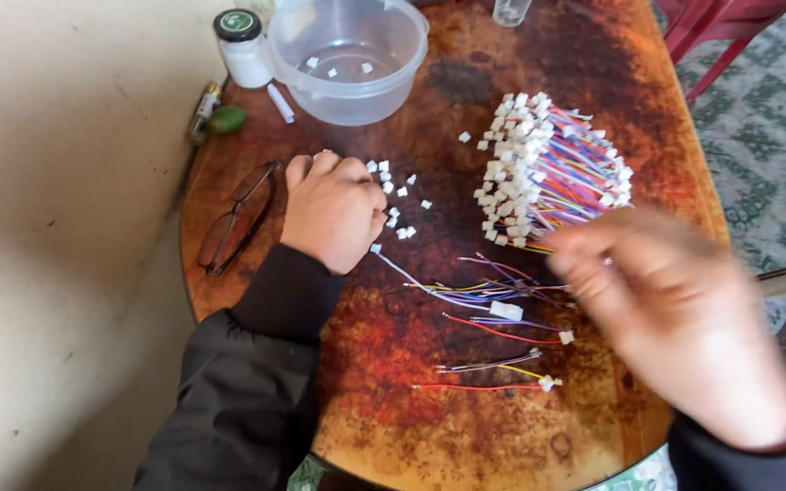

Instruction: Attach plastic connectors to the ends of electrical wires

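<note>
The left hand (334,211) is closed over small white connectors (399,195) near the table's (466,436) left edge; the right hand (675,309) is blurred, its grip unclear. The thin wires (493,332) look light and limp, best pinched at the plug.

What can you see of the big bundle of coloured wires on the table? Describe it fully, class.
The bundle of wires lies on the worn, rust-brown round table, right of centre. It holds many thin wires in red, yellow, blue, purple and white, packed side by side. Each wire seems to end in a small white plastic connector, and these cluster thickly along the bundle's left and top sides. A few loose wires lie just below it. The blurred right hand is close beside it; whether they touch cannot be told.
</note>
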